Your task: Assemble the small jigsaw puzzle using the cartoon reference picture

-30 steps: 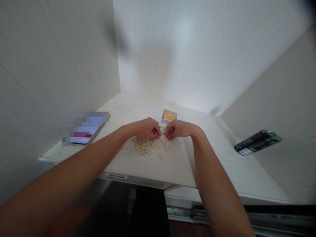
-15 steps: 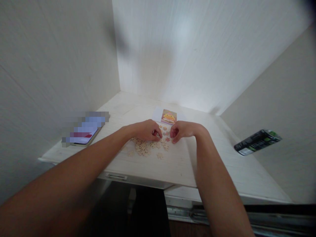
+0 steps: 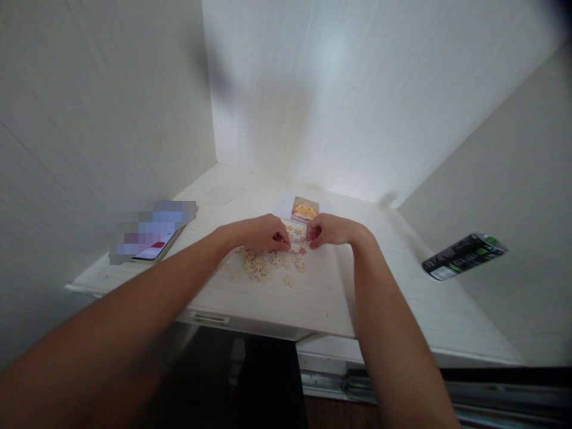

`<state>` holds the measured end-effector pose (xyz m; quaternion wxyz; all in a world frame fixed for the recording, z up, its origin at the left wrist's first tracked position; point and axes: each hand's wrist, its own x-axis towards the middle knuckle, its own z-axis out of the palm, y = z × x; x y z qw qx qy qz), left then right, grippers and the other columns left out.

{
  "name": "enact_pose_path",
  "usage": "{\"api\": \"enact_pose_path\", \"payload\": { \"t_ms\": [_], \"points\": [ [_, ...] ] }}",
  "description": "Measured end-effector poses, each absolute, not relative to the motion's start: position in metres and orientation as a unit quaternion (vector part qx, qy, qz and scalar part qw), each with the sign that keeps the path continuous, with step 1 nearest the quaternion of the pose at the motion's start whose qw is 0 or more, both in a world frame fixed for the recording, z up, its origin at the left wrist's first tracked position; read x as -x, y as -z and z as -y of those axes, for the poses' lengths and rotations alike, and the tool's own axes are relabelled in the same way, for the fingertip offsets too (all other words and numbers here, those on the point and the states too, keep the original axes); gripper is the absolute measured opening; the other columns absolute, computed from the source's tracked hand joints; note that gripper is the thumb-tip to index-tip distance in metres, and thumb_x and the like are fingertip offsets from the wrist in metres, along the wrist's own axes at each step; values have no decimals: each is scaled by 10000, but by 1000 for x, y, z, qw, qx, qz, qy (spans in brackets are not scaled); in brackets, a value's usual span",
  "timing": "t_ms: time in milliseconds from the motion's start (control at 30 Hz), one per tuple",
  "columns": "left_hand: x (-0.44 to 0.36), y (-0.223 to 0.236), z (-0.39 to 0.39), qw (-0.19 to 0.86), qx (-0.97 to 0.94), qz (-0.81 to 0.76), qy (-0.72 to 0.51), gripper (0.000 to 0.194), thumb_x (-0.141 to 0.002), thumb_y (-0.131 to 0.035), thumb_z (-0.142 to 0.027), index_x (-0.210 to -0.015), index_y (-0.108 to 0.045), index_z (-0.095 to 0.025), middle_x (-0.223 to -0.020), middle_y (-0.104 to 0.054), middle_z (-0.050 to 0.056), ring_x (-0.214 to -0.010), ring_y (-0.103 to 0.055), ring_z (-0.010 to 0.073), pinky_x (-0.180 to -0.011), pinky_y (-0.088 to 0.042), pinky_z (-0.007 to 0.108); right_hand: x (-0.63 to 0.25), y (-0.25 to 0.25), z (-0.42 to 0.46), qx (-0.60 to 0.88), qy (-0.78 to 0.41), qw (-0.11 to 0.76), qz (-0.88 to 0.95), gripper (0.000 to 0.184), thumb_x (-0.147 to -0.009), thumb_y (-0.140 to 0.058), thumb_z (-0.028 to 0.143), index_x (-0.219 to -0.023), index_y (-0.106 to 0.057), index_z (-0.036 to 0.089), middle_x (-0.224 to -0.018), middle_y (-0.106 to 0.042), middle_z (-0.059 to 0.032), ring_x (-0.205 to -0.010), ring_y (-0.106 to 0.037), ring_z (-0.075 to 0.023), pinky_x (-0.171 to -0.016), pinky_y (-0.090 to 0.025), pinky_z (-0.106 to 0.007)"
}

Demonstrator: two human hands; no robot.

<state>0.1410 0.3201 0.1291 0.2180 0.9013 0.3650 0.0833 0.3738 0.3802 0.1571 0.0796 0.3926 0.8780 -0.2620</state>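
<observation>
Cream-coloured, flat, knobbed puzzle pieces (image 3: 256, 266) lie in a loose, overlapping heap on the white wood-grained worktop (image 3: 277, 304), set back from its front edge with a strip of open room between. On that strip, anything nudged towards the person could slide over the front edge and drop, since no lip shows there. One pale, knobbed outlying cluster (image 3: 289, 280) sits nearest that edge, apart from the heap, so it seems most at risk from a dragging wrist. Behind the heap, the left hand (image 3: 269, 232) has its fingers curled with tips close together; whether they pinch a piece I cannot tell. Its wrist hangs low by the heap's far left side, and a sideways sweep could scatter pieces. Facing it, the right hand (image 3: 328, 229) holds thumb and fingers narrowly together, contents likewise unclear. Between the hands lie small pink and yellow printed pieces (image 3: 299, 241); crowded fingertips could easily bump these out of place. Towards the left edge, a flat, pale-rimmed phone (image 3: 158, 244) limits room on that side; towards the right edge, a black-and-green cylindrical can (image 3: 465, 257) could be knocked by a wide elbow, though ample room separates them. Farther back, a square, yellow-and-pink printed card (image 3: 305, 209) lies near the back edge.
</observation>
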Motion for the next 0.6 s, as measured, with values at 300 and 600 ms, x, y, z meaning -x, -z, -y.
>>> {"api": "enact_pose_path", "payload": {
  "t_ms": [300,600],
  "points": [
    [-142,-130,-321,215,-893,-387,-83,296,-901,-540,-366,-917,-729,-139,-782,-659,33,-656,-519,102,-613,-337,227,-377,-156,-380,-377,313,96,-866,160,-611,-703,185,-766,-675,155,-724,-624,-1,-658,-534,-119,-592,-407,-237],
    [-139,-127,-322,214,-881,-414,-78,299,-812,-633,-452,-809,-706,-162,-696,-624,11,-591,-487,100,-552,-317,239,-379,-162,-373,-379,384,132,-832,245,-575,-732,204,-811,-675,172,-746,-656,5,-686,-564,-132,-624,-436,-244]
  ]
}}
